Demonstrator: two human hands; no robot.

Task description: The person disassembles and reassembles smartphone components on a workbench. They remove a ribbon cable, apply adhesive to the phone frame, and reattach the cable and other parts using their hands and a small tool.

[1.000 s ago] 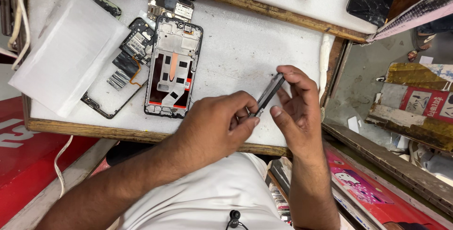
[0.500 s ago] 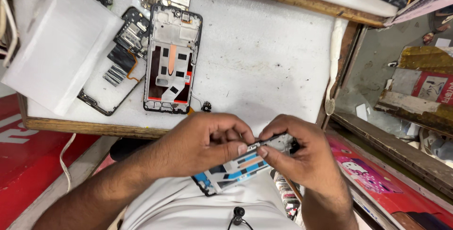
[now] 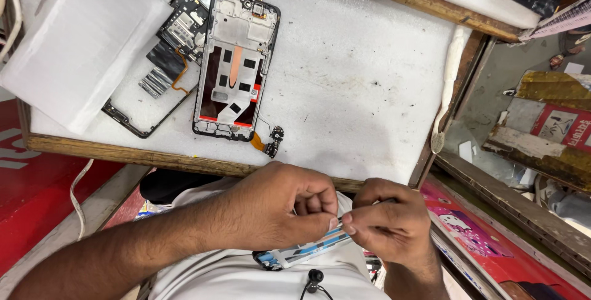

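While you hold the flat phone panel [image 3: 308, 252] low over your lap, just off the near wooden edge of the workbench [image 3: 369, 103], both your hands are closed on it. Your left hand [image 3: 277, 210] pinches the panel's upper edge between thumb and curled fingers, and your right hand [image 3: 391, 226] grips the right end with fingertips drawn tight; a thin dark sliver shows above your right fingers, but whether it is a tool or part of the panel cannot be told. The panel shows white with blue and dark stripes on the face turned toward you.

On the white bench top the phone mid-frame [image 3: 237, 66] lies open and face up, stripped to its metal plate, with an orange flex cable and small connector board [image 3: 271, 141] trailing from its bottom edge. Just left of it, touching or nearly so, the black back housing [image 3: 163, 60] lies tilted with loose boards inside. A white foam sheet [image 3: 80, 41] sits at the far left.

Judging from this, the teardown looks well advanced: the phone is already separated into pieces. What is left seems to be the work on the panel in your hands, and nothing on the bench has been rejoined yet.
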